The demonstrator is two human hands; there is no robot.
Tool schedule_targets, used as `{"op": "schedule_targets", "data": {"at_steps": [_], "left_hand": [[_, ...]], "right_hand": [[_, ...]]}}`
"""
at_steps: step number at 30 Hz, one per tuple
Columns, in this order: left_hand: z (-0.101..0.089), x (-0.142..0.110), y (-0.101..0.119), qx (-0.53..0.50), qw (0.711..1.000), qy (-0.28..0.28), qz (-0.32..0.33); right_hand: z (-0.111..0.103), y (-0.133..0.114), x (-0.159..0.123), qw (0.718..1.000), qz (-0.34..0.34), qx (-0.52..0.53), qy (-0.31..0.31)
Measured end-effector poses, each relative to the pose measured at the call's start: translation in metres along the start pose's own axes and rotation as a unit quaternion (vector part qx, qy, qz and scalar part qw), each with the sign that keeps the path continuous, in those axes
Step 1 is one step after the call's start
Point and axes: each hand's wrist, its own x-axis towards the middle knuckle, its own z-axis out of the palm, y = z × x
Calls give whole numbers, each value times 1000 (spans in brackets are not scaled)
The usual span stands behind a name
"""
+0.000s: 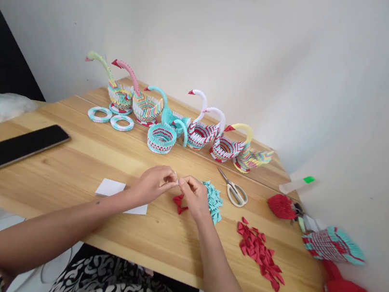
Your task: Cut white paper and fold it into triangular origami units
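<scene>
My left hand [154, 183] and my right hand [193, 195] meet over the middle of the wooden table [67, 166], fingertips pinched together on a small pale folded paper piece [176, 177]. Under my right hand lie a few red folded pieces [180, 203] and a pile of teal folded pieces [214, 200]. White paper slips [110, 188] lie just behind my left wrist.
A row of modular paper swans [197, 129], a small paper basket [161, 137] and two paper rings [111, 118] stand at the back. Scissors [233, 191], a red piece pile [261, 251], a phone [19, 145] and more paper models [335, 244] lie around.
</scene>
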Motion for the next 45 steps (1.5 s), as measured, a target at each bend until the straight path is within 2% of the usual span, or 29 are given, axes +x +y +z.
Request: {"op": "schedule_targets", "data": {"at_steps": [3, 6, 9, 14, 20, 26, 33, 40, 45], "left_hand": [[1, 2, -1, -124, 987, -38, -92], [2, 3, -3, -224, 965, -61, -125], [0, 3, -2, -277, 947, -55, -152], [-4, 4, 3, -289, 939, -40, -182], [0, 2, -2, -299, 942, -65, -134], [1, 3, -4, -303, 940, -72, -142], [2, 1, -1, -232, 961, -62, -134], [-3, 4, 2, -317, 929, -34, -185], [-3, 4, 2, -328, 923, -54, -191]], "right_hand": [[0, 0, 0, 1000, -6, -12, -4], [-1, 1, 0, 1000, 5, -5, -11], [-1, 4, 1, 999, 33, 24, -21], [0, 6, 2, 997, 40, 54, -28], [0, 6, 2, 1000, 21, 16, -1], [2, 2, 2, 1000, 12, 27, 8], [5, -1, -1, 999, 4, -35, 33], [3, 1, 1, 998, 8, 56, 32], [2, 2, 2, 998, 22, 18, 56]]}}
